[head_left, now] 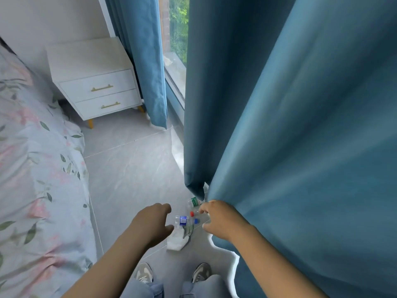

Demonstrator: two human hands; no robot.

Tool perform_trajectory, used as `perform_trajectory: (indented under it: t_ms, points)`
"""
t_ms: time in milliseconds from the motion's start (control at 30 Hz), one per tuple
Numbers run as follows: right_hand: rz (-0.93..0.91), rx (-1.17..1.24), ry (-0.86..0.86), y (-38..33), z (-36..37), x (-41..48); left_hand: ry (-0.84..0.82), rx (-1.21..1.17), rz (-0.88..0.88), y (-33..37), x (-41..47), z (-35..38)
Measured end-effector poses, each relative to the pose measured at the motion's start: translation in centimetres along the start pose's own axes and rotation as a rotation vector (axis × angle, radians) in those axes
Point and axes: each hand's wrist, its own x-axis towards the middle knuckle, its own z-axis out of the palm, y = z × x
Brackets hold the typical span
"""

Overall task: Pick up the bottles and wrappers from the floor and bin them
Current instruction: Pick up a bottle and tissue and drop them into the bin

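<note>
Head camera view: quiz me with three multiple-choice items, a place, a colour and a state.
1. Where does the green-labelled bottle lie? A on the bed; B at the hem of the blue curtain; C on the nightstand.
2. The cap of the blue-labelled bottle is: A blue; B yellow; C black.
3. The left hand holds: A a bottle; B a wrapper; C nothing.
Answers: B, it lies on the floor by the curtain's edge; A, a blue cap shows at its right end; C, its fingers wrap nothing.
</note>
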Motion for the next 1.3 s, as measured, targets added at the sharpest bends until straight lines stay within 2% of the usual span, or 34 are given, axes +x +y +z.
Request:
perform_trajectory:
  t_ms: [167,433,833,1000,1100,1300]
  points:
    - [0.011,-0.010,-0.003,2.8,5.2,7.2,-0.025,0.031,-0.019,-3.3,7.0,4.7]
    - [0.012,-0.101,-0.020,9.6,17.9,21.0,-0.073,0.121,-0.010,-9.6,20.8,17.3]
    - [-0.051,-0.256,0.007,18.6,34.8,39.8,-0.065,0.220,0.162,-17.4,40.2,34.0]
    - [-0.127,-0.300,-0.075,18.9,37.5,41.9,-0.088,0.199,0.238,-19.1,43.4,37.8]
    - [-0.225,-0.462,0.052,18.9,39.0,42.5,-0.043,0.172,0.287,-19.5,43.6,39.7]
    - [-0.223,-0.462,-0.005,21.4,44.4,42.1,-0.019,0.422,0.458,-21.0,42.8,45.0]
